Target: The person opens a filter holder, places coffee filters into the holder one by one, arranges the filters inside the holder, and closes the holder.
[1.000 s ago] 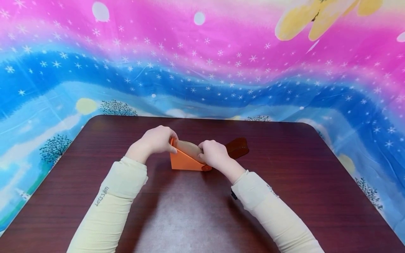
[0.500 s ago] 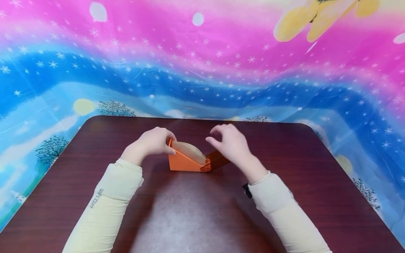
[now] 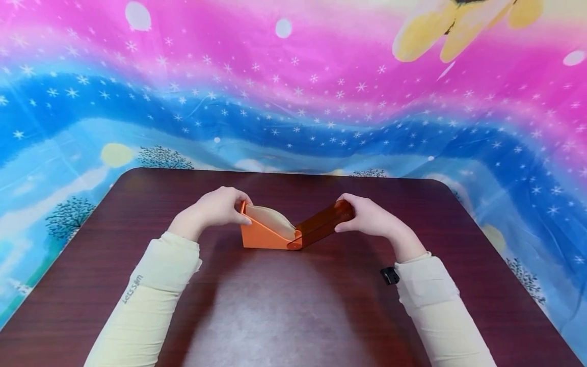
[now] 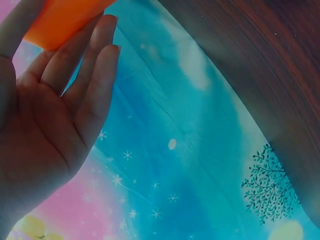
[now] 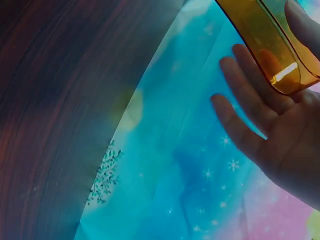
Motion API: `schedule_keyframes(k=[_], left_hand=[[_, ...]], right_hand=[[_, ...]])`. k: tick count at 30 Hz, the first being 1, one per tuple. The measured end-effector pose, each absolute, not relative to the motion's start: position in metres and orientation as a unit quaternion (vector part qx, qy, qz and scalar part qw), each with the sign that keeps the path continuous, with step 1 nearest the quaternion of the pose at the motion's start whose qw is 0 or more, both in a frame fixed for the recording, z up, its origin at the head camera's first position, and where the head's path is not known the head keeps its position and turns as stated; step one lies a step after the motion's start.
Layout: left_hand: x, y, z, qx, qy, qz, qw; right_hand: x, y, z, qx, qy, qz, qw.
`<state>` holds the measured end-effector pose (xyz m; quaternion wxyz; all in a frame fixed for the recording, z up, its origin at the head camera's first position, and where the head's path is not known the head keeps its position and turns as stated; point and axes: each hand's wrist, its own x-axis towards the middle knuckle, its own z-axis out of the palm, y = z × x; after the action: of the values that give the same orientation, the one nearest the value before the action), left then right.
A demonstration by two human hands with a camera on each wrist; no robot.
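An orange wedge-shaped box (image 3: 258, 235) stands on the table in the head view. Tan paper sheets with a rounded top edge, like coffee filters (image 3: 271, 220), rise out of it. From the box's low right end a see-through amber lid (image 3: 317, 227) swings out on a hinge, slanting up to the right. My left hand (image 3: 221, 206) grips the tall left end of the box between thumb and fingers. With my right hand (image 3: 372, 220) I pinch the lid's free end, thumb on the near side. The right wrist view shows this lid end (image 5: 272, 55) between thumb and fingers.
The dark wood table (image 3: 284, 306) has rounded far corners. Behind it hangs a pink and blue cloth (image 3: 293, 102) with snowflakes and trees, close along the table's far edge. A small black object (image 3: 390, 276) sits at the right sleeve's cuff.
My right hand has let go of the paper sheets, lifted away to the right and taken hold of the lid's free end. The left hand keeps its grip on the box.
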<state>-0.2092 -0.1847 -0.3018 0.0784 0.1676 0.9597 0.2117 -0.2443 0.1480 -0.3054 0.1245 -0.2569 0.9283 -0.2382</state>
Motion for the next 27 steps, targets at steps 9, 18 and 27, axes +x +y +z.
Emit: schedule_keyframes(k=[9,18,27], left_hand=[[-0.207,-0.184,-0.303,0.167,0.958,0.220,0.076],[-0.207,-0.189,-0.314,0.173,0.950,0.244,0.088],[-0.204,-0.192,-0.324,0.180,0.941,0.263,0.110]], right_hand=[[-0.241,0.125,-0.301,-0.250,0.916,-0.293,0.113],[-0.236,0.100,-0.313,-0.227,0.907,-0.347,0.073],[-0.228,0.078,-0.326,-0.214,0.900,-0.377,0.054]])
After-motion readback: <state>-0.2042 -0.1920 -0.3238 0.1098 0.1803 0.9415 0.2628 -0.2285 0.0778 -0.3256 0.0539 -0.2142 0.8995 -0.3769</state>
